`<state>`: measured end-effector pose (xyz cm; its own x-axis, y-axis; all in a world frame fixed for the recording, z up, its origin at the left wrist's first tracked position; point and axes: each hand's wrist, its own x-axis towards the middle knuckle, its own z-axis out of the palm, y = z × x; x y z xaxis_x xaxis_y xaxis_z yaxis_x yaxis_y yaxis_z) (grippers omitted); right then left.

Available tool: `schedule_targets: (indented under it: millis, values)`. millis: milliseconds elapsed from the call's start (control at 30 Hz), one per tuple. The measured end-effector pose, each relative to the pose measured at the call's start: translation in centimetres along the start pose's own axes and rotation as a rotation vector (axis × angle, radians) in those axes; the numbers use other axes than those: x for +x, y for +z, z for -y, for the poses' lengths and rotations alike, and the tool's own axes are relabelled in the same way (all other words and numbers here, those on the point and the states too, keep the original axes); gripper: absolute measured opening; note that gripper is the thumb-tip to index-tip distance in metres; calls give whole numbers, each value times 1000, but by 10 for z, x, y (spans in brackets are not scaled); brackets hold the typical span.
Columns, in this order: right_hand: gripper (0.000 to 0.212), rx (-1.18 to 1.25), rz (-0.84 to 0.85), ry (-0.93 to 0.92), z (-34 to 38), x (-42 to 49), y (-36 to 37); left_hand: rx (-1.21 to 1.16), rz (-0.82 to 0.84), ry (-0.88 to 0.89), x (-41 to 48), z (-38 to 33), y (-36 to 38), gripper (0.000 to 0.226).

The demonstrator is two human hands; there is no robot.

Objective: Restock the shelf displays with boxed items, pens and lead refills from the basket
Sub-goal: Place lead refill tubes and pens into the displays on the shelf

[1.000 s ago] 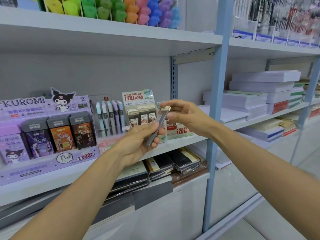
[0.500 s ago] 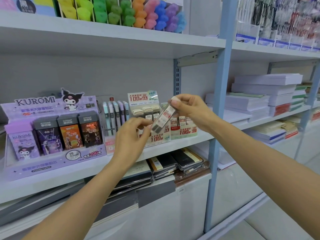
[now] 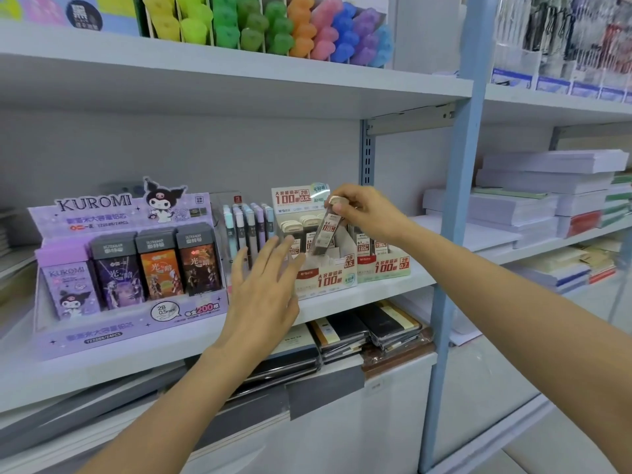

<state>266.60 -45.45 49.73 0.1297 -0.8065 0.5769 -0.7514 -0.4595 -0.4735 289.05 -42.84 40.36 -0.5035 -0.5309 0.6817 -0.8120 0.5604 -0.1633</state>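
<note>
Centre frame: the right hand pinches a lead refill case by its cap over the part-filled display box, not yet slotted in, as the empty left hand hovers spread

Right hand pinches refill by beige cap; refill tilted, lower end inside 0.5 box. Left hand flat, fingers spread, in front of 0.5 box and pens; contact unclear. 0.7 box just beside, right. Kuromi display at left on same shelf. Notebooks below. Paper stacks far right.
</note>
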Motion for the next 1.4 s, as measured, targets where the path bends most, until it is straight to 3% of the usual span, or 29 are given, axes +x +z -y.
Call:
schedule_targets:
  millis: [300, 467, 633, 800, 967, 1133, 1267, 1400]
  values:
    - [18, 135, 82, -51, 13, 14, 10, -29, -9, -27, -5, 9, 0, 62]
    - [18, -1, 231, -34, 17, 18, 31, -40, -43, -24, -6, 9, 1, 61]
    - [23, 49, 32, 34, 15, 19, 50, -6, -13, -30, -6, 10, 1, 60]
    - [25, -139, -143, -33, 12, 17, 65, 16, 13, -34, -5, 11, 4, 62]
    - [38, -315, -118, -73, 19, 16, 74, 39, 50, -13, -6, 14, 5, 68]
    - [31, -165, -190, -87, 20, -2, 65, 19, 46, 6, -11, 13, 4, 71]
    - [16, -47, -295, -173, 23, -41, 57, -67, -65, -15, -27, 2, 2, 60]
    - [13, 93, -186, -169, 19, -100, 80, -146, -247, -6, -61, -12, 25, 38]
